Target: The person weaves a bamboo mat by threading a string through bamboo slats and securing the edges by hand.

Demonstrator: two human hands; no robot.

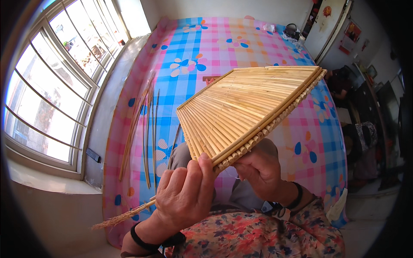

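A stiff panel of straw-coloured plant stalks [241,103], laid side by side and bound along the edges, is tilted up in front of me. My left hand [185,191] is closed on its near left corner, with a finger and thumb at the edge. From behind that hand a stalk with a frayed, bristly end [124,215] sticks out to the left. My right hand [260,172] is closed just under the near edge, where the cut stalk ends line up. Its fingertips are partly hidden by the panel, so what they pinch does not show.
Several loose thin stalks [137,129] lie on the checked, flower-printed bed cover [185,43] at the left. A dark remote control [93,155] rests on the sill by the barred window [51,90]. At the far right corner are a black item [291,31] and a bottle [300,42].
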